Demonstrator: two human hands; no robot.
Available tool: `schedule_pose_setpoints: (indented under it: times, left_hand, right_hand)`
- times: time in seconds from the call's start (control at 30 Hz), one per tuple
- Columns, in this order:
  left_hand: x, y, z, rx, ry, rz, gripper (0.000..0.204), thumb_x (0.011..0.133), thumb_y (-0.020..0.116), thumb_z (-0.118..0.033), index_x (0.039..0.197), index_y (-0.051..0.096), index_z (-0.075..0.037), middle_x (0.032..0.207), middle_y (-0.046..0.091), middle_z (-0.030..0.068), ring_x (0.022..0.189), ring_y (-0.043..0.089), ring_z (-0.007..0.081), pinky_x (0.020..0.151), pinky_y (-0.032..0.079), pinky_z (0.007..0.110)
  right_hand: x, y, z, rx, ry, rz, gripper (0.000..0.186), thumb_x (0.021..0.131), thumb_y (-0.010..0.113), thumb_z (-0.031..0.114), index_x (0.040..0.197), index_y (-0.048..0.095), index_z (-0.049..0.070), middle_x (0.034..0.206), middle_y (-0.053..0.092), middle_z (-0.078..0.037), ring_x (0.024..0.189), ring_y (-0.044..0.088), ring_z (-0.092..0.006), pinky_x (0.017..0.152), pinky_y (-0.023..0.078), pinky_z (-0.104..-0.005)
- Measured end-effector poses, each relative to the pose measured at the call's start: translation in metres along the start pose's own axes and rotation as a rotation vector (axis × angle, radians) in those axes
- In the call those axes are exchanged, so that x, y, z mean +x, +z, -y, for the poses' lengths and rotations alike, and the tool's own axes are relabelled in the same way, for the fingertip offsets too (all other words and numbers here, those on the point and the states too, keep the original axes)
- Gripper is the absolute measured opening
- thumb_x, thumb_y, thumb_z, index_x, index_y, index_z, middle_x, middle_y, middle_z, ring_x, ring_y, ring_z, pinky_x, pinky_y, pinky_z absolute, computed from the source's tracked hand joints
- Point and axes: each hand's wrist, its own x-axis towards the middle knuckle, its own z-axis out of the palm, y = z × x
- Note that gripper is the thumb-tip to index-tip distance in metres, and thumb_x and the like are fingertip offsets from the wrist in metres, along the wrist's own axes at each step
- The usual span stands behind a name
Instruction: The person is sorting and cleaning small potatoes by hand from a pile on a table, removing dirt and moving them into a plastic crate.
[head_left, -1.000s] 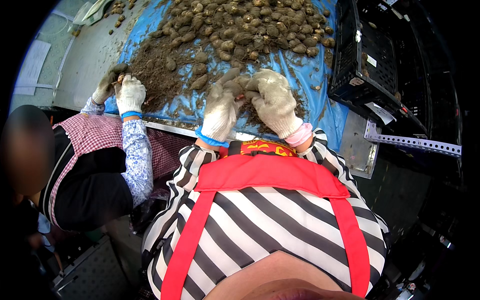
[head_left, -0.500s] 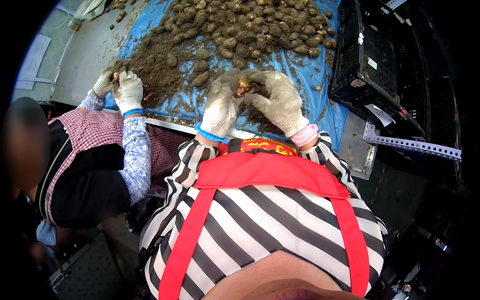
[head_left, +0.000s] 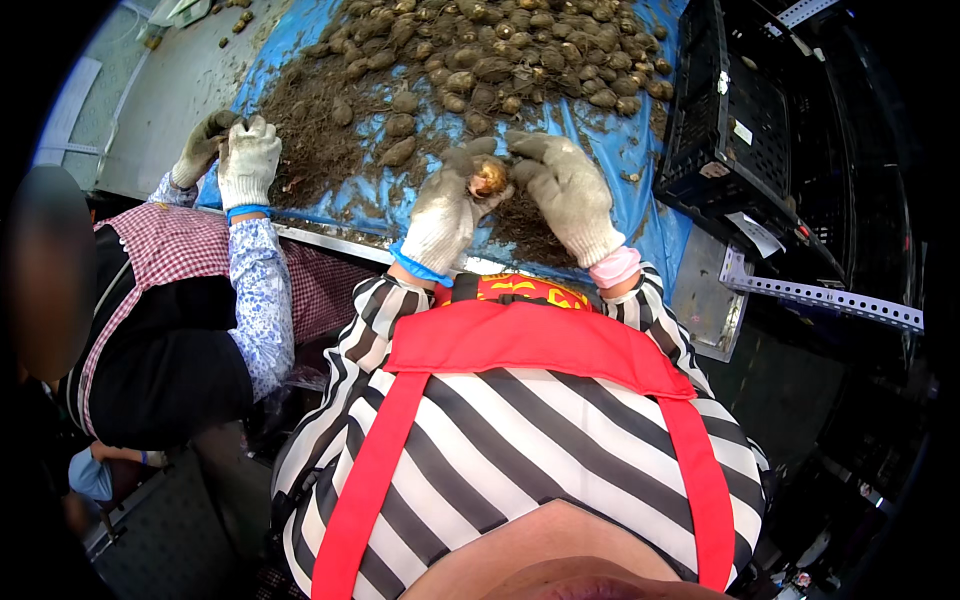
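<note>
A small taro corm [head_left: 488, 178], brown with a pale pinkish end, sits in the gloved fingers of my left hand [head_left: 443, 212], which is closed around it. My right hand [head_left: 572, 192], in a dirty white glove, is just to the right of the corm. Its fingers are bent but apart, with nothing visible between them; whether a fingertip touches the corm I cannot tell. Below both hands lies a small heap of dark soil and root fibres [head_left: 525, 232] on the blue plastic sheet [head_left: 635, 215].
A large pile of muddy taros [head_left: 490, 60] covers the far part of the sheet, with loose soil [head_left: 310, 140] on its left. Black plastic crates [head_left: 730, 120] stand at the right beside a perforated metal bar [head_left: 820, 292]. On my left, a co-worker's gloved hands [head_left: 235, 160] work close by.
My right hand has drawn slightly right, away from the corm, and its fingers have loosened. The corm now shows more fully in my left hand. The co-worker's hands have shifted slightly left.
</note>
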Motion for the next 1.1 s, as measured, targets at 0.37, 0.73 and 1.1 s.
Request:
schedule_pose_setpoints:
  times: [0.37,0.73,1.1]
  left_hand:
    - [-0.003,-0.009,0.0,0.192,0.048,0.201,0.07,0.101,0.065,-0.04,0.148,0.042,0.005,0.138,0.058,0.0187,0.129,0.058,0.0255,0.107,0.051,0.037]
    - [0.005,0.003,-0.015,0.367,0.111,0.205,0.105,0.085,0.084,-0.041,0.161,0.024,0.0,0.15,0.05,0.0215,0.129,0.059,0.0267,0.1,0.056,0.036]
    - [0.009,-0.002,-0.018,0.827,0.313,0.211,0.112,0.082,0.086,-0.032,0.164,0.015,-0.003,0.158,0.043,0.0218,0.146,0.042,0.0302,0.118,0.038,0.039]
  right_hand:
    - [0.014,0.011,0.0,-0.181,0.266,0.117,0.015,0.092,0.068,0.014,0.099,0.077,0.006,0.099,0.072,-0.014,0.096,0.067,-0.0321,0.091,0.053,-0.0448]
    - [0.004,-0.017,-0.004,0.264,0.266,0.164,0.029,0.091,0.069,0.019,0.117,0.072,0.007,0.124,0.069,-0.014,0.116,0.065,-0.0318,0.1,0.05,-0.0397]
    - [0.009,-0.016,-0.028,-0.235,0.363,0.144,0.018,0.097,0.063,0.019,0.104,0.075,0.008,0.104,0.073,-0.014,0.1,0.069,-0.0346,0.088,0.054,-0.0421]
